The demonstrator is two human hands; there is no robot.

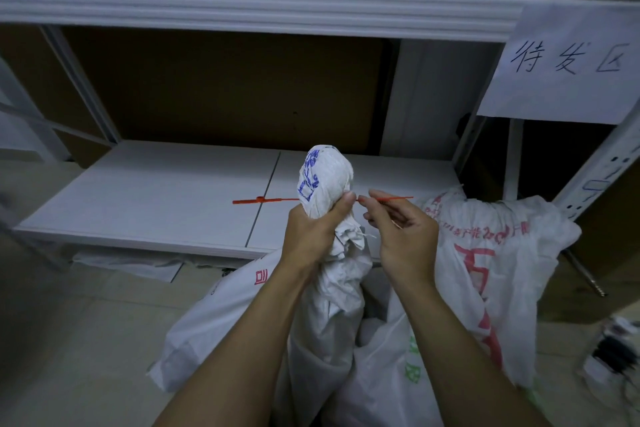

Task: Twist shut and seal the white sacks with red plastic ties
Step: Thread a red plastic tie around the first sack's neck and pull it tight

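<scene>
A white woven sack (pixel 332 305) with blue print stands in front of me, its neck twisted into a tight bundle. My left hand (pixel 313 230) is closed around that neck just under the bunched top. A thin red plastic tie (pixel 263 200) runs level behind the neck; its locking head sticks out to the left and its pointed tail to the right. My right hand (pixel 403 232) pinches the tail between thumb and forefinger, right beside the neck. The middle of the tie is hidden behind the sack.
A second white sack (pixel 491 263) with red print slumps at the right, touching the first. Behind both is a low white shelf board (pixel 156 191) of a metal rack, with an upper shelf (pixel 242 0) above. A handwritten paper sign (pixel 568 66) hangs at the upper right.
</scene>
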